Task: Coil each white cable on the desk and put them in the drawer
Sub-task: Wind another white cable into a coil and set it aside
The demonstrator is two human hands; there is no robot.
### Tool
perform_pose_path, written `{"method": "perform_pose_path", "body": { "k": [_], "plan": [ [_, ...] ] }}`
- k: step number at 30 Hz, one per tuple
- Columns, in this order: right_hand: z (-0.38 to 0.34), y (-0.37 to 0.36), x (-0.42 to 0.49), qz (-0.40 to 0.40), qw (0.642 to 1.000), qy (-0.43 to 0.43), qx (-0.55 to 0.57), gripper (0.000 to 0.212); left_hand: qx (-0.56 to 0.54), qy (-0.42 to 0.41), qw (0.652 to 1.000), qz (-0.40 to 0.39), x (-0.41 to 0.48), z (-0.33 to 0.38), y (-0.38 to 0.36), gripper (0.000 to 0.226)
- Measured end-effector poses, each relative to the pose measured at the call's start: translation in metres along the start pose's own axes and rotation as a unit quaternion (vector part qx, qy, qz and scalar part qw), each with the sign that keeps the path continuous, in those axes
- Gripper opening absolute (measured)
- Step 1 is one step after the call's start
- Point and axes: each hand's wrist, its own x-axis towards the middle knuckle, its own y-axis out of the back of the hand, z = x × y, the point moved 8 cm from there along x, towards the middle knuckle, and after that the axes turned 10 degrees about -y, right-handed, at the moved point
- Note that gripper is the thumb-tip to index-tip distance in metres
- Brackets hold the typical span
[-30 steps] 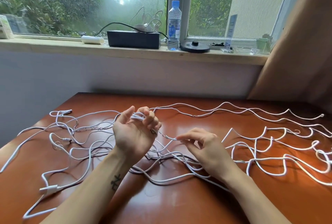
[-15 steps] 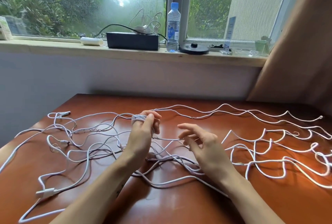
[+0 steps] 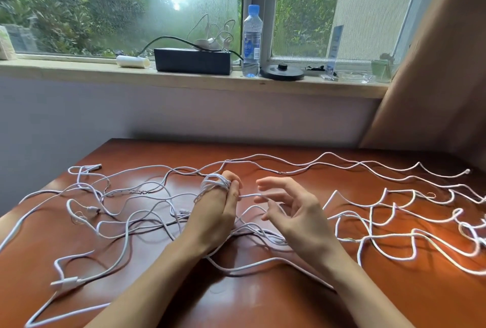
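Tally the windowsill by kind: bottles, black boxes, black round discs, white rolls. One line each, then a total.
water bottle: 1
black box: 1
black round disc: 1
white roll: 1
Total: 4

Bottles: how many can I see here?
1. A clear water bottle with a blue cap stands upright on the windowsill, between the black box and the round black base. The curtain could hide others at the right end.
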Motion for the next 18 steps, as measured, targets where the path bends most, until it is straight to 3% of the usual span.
{"method": "perform_pose_path", "body": {
  "k": [5,13,18],
  "plan": [
    [-0.015,0.010,-0.003,0.064,0.996,0.056,-0.004,0.036,0.070,-0.036,0.997,0.001,-0.001,0.016,0.007,0.024],
    [-0.018,0.029,-0.003,0.147,0.984,0.088,-0.050,0.035,0.046,-0.074,0.996,-0.034,0.001,0.028,0.009,0.020],
    [-0.025,0.050,-0.013,0.289,0.935,0.106,-0.177,0.034,0.077,-0.083,0.993,-0.033,0.000,0.032,0.008,0.024]
  ]
}}
